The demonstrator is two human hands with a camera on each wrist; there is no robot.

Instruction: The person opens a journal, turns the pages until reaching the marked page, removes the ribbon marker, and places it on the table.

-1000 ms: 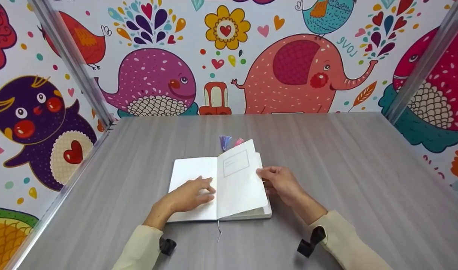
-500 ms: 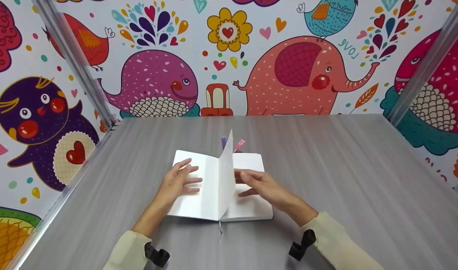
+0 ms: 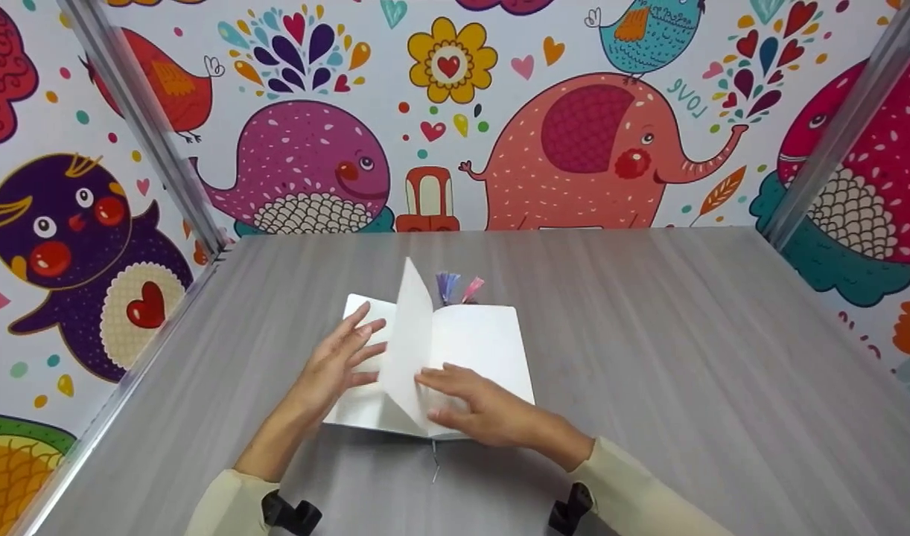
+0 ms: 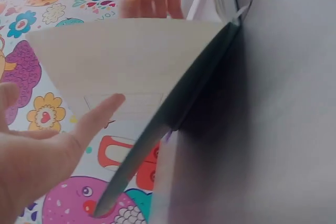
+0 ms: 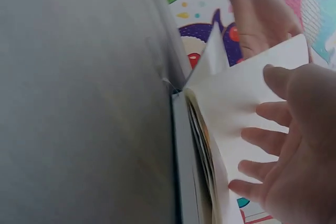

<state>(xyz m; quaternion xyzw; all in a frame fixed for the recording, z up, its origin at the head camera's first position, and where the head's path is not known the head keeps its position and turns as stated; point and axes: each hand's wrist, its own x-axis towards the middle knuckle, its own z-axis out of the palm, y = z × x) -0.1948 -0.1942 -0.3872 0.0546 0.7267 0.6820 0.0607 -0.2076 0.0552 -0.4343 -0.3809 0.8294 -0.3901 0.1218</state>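
An open notebook (image 3: pixel 485 335) with blank white pages lies on the table. One leaf (image 3: pixel 410 335) stands raised near the spine, leaning left. My right hand (image 3: pixel 485 409) is over the right page with its fingers spread, fingertips at the raised leaf; the right wrist view shows these straight fingers (image 5: pixel 265 137) along the paper. On the other side, my left hand (image 3: pixel 332 365) hovers with fingers apart over the left page, which the leaf partly hides. In the left wrist view, a faint printed frame shows on the leaf (image 4: pixel 126 51), and the dark cover (image 4: pixel 205 77) tilts below it.
A purple tassel (image 3: pixel 447 286) and a pink tassel (image 3: pixel 473 289) stick out past the notebook's top edge. A thin ribbon (image 3: pixel 436 465) hangs from its lower edge onto the grey table (image 3: pixel 648 335). Cartoon-printed walls (image 3: pixel 440 112) enclose the back and sides.
The leaf has swung from the right side over to the left, past upright. My right hand has followed it leftward and no longer pinches its edge; my left hand has lifted off the page.
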